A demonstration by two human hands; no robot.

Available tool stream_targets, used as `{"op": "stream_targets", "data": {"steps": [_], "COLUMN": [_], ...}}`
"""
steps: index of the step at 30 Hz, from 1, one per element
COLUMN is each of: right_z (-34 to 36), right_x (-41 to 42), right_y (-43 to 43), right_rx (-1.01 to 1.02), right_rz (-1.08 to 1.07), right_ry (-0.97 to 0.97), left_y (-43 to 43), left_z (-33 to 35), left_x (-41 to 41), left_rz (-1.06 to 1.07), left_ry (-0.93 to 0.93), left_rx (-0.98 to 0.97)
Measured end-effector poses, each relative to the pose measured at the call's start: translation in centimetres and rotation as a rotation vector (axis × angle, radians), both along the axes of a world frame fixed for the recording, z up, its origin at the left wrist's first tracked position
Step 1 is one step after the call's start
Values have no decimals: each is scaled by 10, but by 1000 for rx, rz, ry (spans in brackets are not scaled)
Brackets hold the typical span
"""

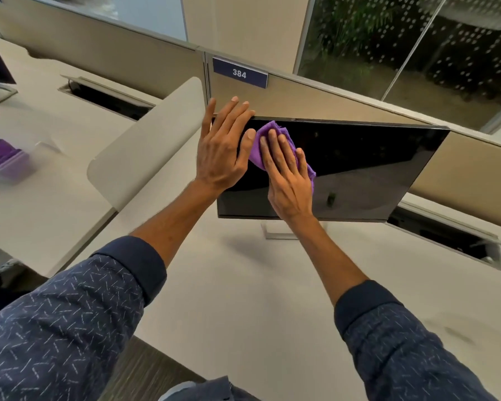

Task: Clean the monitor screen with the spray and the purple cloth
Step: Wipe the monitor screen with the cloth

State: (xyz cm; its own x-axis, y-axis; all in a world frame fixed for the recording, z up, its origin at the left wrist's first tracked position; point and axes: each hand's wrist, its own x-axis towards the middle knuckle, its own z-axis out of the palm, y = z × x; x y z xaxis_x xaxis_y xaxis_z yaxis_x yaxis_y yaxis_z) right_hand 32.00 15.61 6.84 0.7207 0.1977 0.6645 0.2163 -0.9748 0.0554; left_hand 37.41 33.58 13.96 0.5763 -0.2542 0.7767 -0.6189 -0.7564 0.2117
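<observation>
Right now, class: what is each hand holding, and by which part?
Left hand braces the monitor at its top-left corner; right hand presses the purple cloth flat against it.

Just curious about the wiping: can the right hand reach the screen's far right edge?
Probably yes: the right hand presses the purple cloth on the monitor screen, the glass beyond is bare, and the left hand rests on the top-left corner.

The monitor (359,169) stands close in front of the partition (301,102) at the worktop's (258,285) far edge, leaving little room behind. The left hand (223,151) and right hand (287,180) crowd its upper left corner. Open worktop runs to the near edge. A curved divider (151,146) walls the left edge, and a cable hatch (446,238) gapes far right.
</observation>
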Motion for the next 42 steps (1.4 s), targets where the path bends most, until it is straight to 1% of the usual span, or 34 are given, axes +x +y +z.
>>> {"op": "stream_targets", "data": {"steps": [8,10,11,12,13,15,17,20,21,22,23,27,33,35,37,39,42], "right_z": [19,24,26,27,27,22,13,-10,-16,-20,-19,7,52,60,63,62,46], "right_x": [2,4,5,5,6,8,5,-3,-6,-7,-6,0,9,8,6,6,8], "right_y": [-50,-58,-57,-54,-48,-31,-8,21,25,25,23,-10,-94,-123,-140,-135,-91], "right_rx": [808,986,1041,1050,1017,863,650,328,261,246,282,582,1150,1288,1342,1326,1169], "right_rz": [-391,-466,-489,-503,-507,-480,-382,-134,-95,-92,-114,-327,-510,-550,-562,-554,-510], "right_ry": [-240,-294,-309,-314,-309,-262,-186,-32,2,16,6,-150,-317,-335,-346,-354,-313], "left_y": [5,5,5,5,4,1,-5,-17,-21,-24,-27,-30,-27,-28,-29,-29,-29], "left_z": [-2,-1,0,2,3,7,12,21,23,23,23,14,13,12,11,10,9], "left_x": [5,3,1,0,-2,-2,-1,4,6,7,7,6,13,11,11,12,13], "left_rz": [-51,-58,-58,-56,-54,-66,-104,-188,-217,-238,-248,-257,-305,-306,-307,-304,-308], "left_ry": [8,22,33,42,48,49,54,94,112,121,120,58,26,16,14,20,23], "left_rx": [20,25,25,25,27,50,99,189,204,205,196,134,131,118,106,98,91]}}
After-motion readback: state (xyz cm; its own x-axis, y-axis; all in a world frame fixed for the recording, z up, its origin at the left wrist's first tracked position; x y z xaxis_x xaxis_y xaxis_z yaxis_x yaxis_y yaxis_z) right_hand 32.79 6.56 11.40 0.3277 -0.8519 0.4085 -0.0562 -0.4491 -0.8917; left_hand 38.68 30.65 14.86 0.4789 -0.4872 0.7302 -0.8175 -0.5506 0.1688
